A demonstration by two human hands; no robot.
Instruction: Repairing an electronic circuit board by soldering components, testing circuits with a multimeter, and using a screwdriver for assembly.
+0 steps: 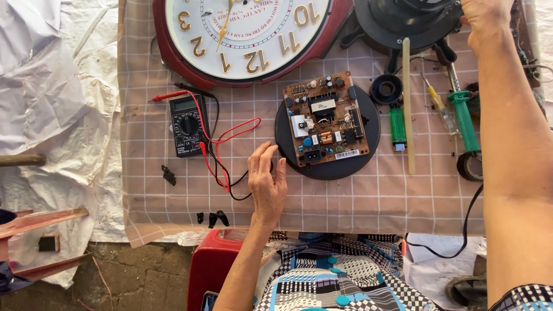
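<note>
You're looking down on a worktop [368,201] under a beige grid-checked cloth, in even daylight. To your left, crumpled white plastic sheeting [40,98] spreads out; below it, bare brown dirt floor [138,276]. A reddish wooden chair frame [40,222] pokes in at the far-left edge.

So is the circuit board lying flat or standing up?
Flat. The circuit board lies face up on the black round disc, components showing.

Matt checked cloth [368,201]; glossy red plastic clock rim [167,55].
</note>
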